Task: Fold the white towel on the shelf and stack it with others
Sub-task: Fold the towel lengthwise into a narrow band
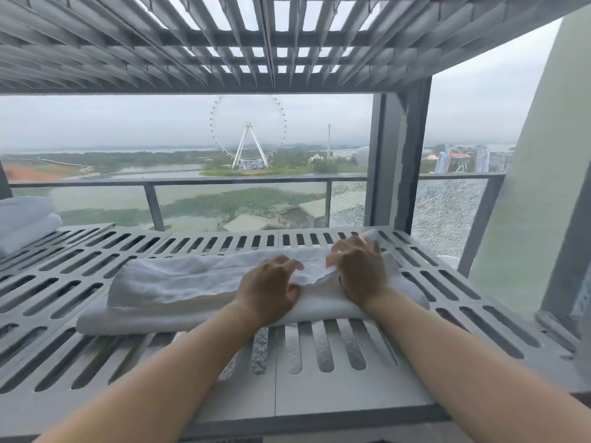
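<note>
A grey slotted shelf fills the lower half of the frame, with a second slotted shelf of the same make overhead. Behind them a window gives onto a balcony railing, water, green land and a Ferris wheel at upper centre under an overcast sky. A grey upright post stands at the shelf's far right corner.

The white towel lies partly folded on the middle of the shelf, its long axis running left to right across the frame, slightly raised toward the right. One layer is lapped over the lower one, so the near edge shows a thick fold.

The left hand rests on the towel at centre, fingers curled and pinching a raised ridge of cloth. The right hand sits just beside it at the towel's right end, fingers bent down and gripping the same bunched fabric.

At the far left edge of the frame a stack of folded white towels sits on the shelf, well apart from the hands. Bare shelf lies open between the stack and the towel, and along the near edge.
</note>
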### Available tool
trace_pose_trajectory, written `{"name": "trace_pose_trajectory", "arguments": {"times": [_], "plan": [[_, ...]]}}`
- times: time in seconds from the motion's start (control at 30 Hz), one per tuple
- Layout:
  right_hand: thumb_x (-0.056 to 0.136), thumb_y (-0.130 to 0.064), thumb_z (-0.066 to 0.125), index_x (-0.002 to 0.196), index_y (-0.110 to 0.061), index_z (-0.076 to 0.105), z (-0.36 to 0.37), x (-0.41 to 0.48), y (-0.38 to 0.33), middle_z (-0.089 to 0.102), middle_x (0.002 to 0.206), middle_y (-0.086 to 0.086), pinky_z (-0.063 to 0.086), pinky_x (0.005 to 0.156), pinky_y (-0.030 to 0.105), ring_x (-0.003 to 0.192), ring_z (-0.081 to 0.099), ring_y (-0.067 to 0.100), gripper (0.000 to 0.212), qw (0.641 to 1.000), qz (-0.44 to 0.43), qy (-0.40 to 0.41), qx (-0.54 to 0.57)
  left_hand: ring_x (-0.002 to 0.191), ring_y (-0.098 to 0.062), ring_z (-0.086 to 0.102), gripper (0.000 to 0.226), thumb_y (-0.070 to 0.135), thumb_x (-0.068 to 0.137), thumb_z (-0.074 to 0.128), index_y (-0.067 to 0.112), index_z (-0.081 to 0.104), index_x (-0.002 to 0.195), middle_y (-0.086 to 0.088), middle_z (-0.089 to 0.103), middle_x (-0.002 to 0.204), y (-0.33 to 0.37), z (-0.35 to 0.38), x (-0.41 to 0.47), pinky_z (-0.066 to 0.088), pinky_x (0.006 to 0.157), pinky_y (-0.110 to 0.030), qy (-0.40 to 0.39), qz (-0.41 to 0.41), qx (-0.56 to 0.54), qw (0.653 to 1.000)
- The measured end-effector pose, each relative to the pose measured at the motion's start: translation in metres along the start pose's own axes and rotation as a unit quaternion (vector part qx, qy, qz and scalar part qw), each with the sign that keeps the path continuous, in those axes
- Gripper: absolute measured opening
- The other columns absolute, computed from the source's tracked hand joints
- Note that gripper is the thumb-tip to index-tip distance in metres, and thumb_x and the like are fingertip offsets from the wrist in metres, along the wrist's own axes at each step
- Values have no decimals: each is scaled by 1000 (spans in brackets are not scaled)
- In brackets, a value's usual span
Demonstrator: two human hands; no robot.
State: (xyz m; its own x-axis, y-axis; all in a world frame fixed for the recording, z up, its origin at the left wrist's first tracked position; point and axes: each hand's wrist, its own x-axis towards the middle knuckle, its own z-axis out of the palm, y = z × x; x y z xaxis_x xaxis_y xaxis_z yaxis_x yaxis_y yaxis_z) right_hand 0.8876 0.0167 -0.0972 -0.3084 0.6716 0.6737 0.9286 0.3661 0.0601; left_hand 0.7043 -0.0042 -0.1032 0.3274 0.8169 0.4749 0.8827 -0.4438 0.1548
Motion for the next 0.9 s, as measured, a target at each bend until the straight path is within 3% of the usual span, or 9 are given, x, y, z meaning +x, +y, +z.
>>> {"name": "trace_pose_trajectory", "arguments": {"times": [0.13,0.33,0.5,0.63,0.77,0.9], "plan": [[80,10,38,107,-14,63,9,12,12,57,118,6,32,101,48,114,46,27,43,996,70,-46,6,98,-19,59,27,25,89,46,25,58,114,4,61,112,-6,8,9,50,73,-32,16,-12,12,1000],[86,10,43,95,-6,66,31,34,25,61,108,9,36,103,41,106,52,28,29,1000,3,-13,24,98,-21,59,28,22,90,44,25,58,114,4,61,113,-8,19,31,44,69,-29,45,-46,46,997],[76,18,46,82,-6,67,41,45,32,68,93,8,46,88,35,91,58,27,33,998,-66,1,13,95,-20,59,26,21,88,47,26,61,110,5,62,111,-11,24,36,39,64,-26,79,-60,53,994],[79,9,39,97,-13,66,40,45,33,69,95,6,46,87,36,88,61,26,40,998,-22,-47,23,95,-19,60,22,26,87,55,27,62,107,7,62,110,-19,17,32,48,71,-30,76,-66,32,994],[80,3,38,104,-21,64,33,39,41,65,107,2,50,85,39,96,60,25,43,989,-27,-108,95,94,-12,61,23,30,84,62,28,64,107,10,64,107,-33,-3,24,51,81,-33,18,-53,21,998],[71,8,40,81,-10,64,29,32,48,65,86,5,43,71,31,81,57,26,32,995,-24,-22,98,84,-14,62,13,23,86,61,22,68,97,7,66,97,-36,-14,18,50,76,-30,30,-22,19,999]]}}
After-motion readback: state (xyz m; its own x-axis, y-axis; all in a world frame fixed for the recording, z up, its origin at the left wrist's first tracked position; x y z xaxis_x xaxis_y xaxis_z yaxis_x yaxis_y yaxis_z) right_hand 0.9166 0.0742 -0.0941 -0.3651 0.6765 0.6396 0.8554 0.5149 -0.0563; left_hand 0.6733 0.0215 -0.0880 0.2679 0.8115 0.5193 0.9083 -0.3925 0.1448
